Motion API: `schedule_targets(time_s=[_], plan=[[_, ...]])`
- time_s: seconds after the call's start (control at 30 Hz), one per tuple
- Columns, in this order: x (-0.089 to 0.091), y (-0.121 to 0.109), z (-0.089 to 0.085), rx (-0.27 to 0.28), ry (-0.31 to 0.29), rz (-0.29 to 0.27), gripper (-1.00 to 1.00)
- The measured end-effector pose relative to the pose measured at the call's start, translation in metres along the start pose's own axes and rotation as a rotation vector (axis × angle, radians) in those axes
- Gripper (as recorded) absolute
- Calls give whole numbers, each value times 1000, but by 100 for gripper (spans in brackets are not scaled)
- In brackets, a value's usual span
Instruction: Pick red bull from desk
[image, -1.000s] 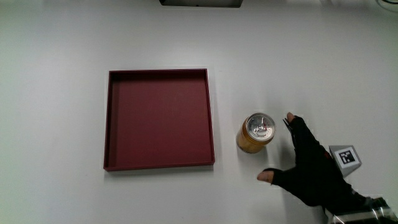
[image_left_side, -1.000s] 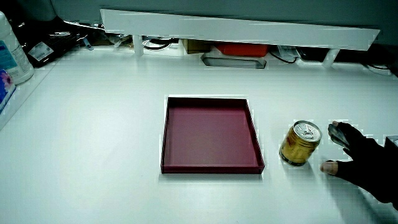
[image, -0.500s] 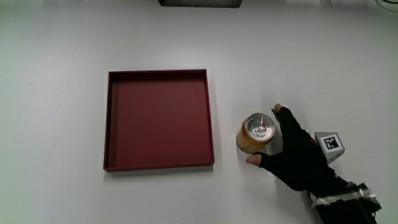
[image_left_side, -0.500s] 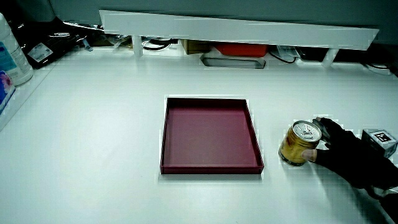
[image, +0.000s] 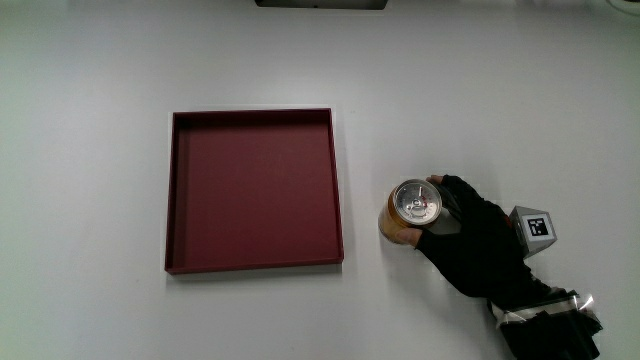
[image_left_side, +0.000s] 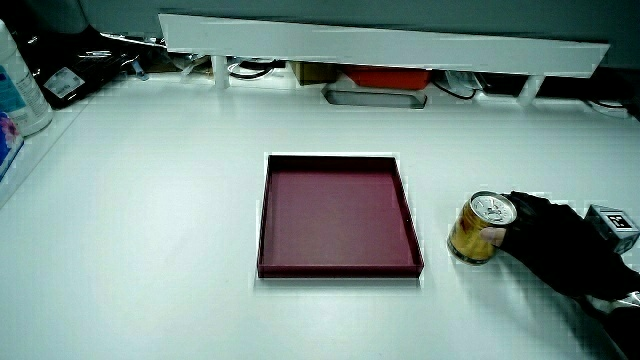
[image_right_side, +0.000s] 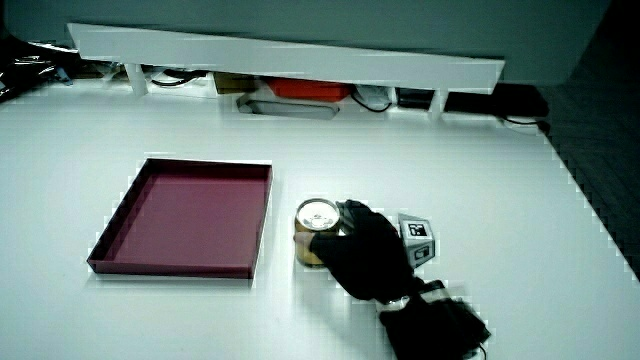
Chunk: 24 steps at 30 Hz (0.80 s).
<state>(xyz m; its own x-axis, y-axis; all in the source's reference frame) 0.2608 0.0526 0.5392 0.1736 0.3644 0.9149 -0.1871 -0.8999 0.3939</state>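
The gold can (image: 411, 211) stands upright on the white counter (image: 90, 180), just beside the shallow dark-red tray (image: 254, 189) and apart from it. The task calls it a Red Bull, but no label can be read in these views; what shows is a gold body with a silver pull-tab top.

A second ago the gloved hand (image: 475, 246) lay beside the can with thumb and fingers spread and a clear gap between them and the can. Half a second ago the gap had closed to a touch. Now the hand's fingers (image: 447, 190) wrap around the can's side farther from the tray and the thumb presses the side nearer the person, so the hand is grasping the can. Both side views agree: the glove is closed against the can wall (image_left_side: 478, 231) (image_right_side: 316, 236), and the patterned cube (image: 532, 228) rides on the back of the hand.

The can looks unmoved through the approach, and its base appears to rest on the counter. So the reach and the closing of the grip seem done, and the pick itself is not: what remains is a straight lift. The grip sits high on the can, near its rim, so a tilt on lifting is a fair worry.
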Motion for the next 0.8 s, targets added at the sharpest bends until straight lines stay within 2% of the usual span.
schedule_targets(time_s=[0.03, 0.13, 0.17, 0.37, 0.4, 0.5, 0.57, 0.6, 0.63, 0.67, 0.7, 0.8], plan=[[-1, 0, -2, 2, 18, 21, 44], [-2, 0, -4, 5, 43, 31, 56], [-3, -1, -5, 13, 39, 23, 60], [1, 1, -3, 38, 29, 59, 84], [-4, -1, -5, 36, 48, 78, 88], [-3, -2, -5, 61, 48, 84, 100], [-4, -1, -4, 62, 66, 94, 100], [-3, -1, -3, 73, 53, 111, 100], [3, 2, 2, 76, 32, 103, 100], [-5, 4, 0, 54, 42, 109, 100], [-11, 5, -1, 68, 44, 125, 100], [-29, 11, -3, 49, 25, 150, 100]])
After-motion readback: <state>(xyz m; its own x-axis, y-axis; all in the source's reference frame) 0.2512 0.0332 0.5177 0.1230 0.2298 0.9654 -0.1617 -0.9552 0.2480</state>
